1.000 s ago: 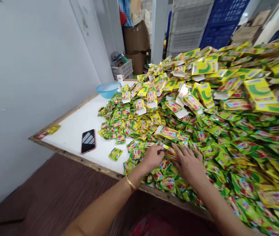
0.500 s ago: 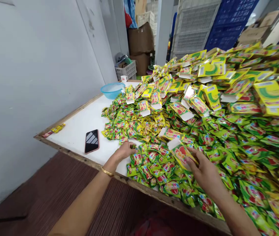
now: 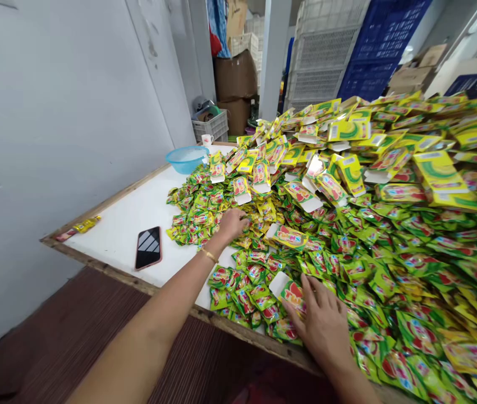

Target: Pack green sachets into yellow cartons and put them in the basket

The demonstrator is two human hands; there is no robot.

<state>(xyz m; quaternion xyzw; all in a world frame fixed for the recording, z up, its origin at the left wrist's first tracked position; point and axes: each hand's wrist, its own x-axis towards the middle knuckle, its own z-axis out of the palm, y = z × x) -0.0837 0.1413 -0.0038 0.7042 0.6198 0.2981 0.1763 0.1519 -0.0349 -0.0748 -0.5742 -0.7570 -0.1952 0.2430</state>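
Head view: carton (image 3: 294,295) slants lengthwise, flap (image 3: 279,283) pointing far-left; right fingers (image 3: 308,289) clamp it, left fingers (image 3: 241,216): can't tell.

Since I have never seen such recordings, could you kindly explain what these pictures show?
There is no machine here, only a person working bare-handed. Every picture comes from one camera worn on the head, looking forward and down. On the white table lie small packets, mostly green, with a heap of yellow cartons behind, plus a phone and a blue basin. The right hand holds a small carton with its white end flap open. The left hand is among the packets; whether it grips one is hidden.
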